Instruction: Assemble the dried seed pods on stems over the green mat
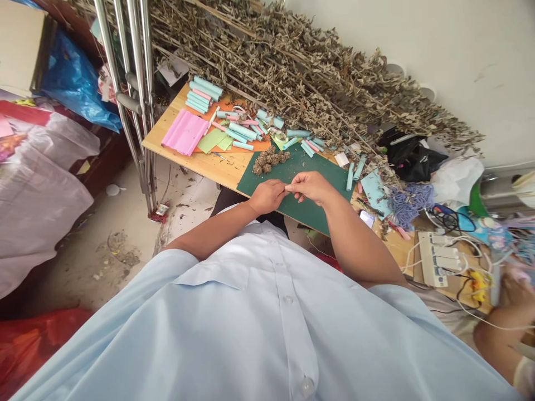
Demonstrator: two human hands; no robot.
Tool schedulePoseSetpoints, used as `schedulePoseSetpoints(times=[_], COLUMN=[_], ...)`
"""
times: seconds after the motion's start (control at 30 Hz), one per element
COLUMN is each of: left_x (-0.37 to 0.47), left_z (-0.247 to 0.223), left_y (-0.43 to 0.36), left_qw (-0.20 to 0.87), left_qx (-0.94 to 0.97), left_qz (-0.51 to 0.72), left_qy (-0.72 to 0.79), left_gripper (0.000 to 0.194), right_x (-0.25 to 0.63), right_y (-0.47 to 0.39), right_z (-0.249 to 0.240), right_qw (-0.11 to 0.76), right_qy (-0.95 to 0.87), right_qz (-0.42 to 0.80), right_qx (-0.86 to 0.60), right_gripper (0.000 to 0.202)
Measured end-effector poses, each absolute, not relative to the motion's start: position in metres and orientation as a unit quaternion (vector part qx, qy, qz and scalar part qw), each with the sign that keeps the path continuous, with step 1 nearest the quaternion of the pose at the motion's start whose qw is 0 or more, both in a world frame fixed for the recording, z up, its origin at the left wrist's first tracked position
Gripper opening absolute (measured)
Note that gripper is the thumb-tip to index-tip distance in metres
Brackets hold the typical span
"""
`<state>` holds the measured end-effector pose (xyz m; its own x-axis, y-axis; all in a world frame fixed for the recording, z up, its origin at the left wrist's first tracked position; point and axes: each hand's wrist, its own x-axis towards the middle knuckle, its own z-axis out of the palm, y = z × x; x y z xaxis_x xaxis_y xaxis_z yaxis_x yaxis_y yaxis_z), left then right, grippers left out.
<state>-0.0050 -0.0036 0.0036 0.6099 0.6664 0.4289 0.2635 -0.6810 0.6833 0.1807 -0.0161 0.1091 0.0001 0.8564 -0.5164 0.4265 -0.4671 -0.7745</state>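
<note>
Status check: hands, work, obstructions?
Left hand, right hand: fingertips together over green mat. Anything pinched: too small to tell. Brown clump on mat, just beyond hands.

Pale blue shirt (234, 340), short sleeves (173, 267), buttoned placket (293, 317) (the buttons (307, 384) pale and round), chest pocket (219, 278)

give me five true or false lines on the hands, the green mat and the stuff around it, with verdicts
1. The left hand and right hand come together at the fingertips. True.
2. The pink sheet lies to the right of the green mat. False: the pink sheet lies to the left of the green mat.
3. A clump of rough brown balls lies on the mat, beyond the hands. True.
4. All the paper rolls on the table are pink. False: many are light blue rolls.
5. The metal poles stand at the table's right end. False: they stand at its left end.
</note>
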Motion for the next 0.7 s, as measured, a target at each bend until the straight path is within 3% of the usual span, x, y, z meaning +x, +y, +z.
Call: schedulePoseSetpoints(times=[0.23, 0.37, 0.7], left_x=[-0.005, -0.005, -0.007], left_z=[0.007, 0.007, 0.004], left_y=[-0.005, -0.005, -0.005], left_qw=[0.287, 0.287, 0.301], left_qx=[0.840, 0.834, 0.819], left_qz=[0.353, 0.360, 0.372], left_qy=[0.295, 0.305, 0.316], left_gripper=[0.043, 0.038, 0.035], right_x=[0.179, 0.181, 0.175], right_y=[-0.019, -0.025, -0.067], right_z=[0.109, 0.109, 0.094], right_qw=[0.235, 0.299, 0.343], right_qy=[-0.474, -0.445, -0.641], right_qz=[0.518, 0.506, 0.283], right_qx=[-0.672, -0.675, -0.626], right_gripper=[0.049, 0.049, 0.030])
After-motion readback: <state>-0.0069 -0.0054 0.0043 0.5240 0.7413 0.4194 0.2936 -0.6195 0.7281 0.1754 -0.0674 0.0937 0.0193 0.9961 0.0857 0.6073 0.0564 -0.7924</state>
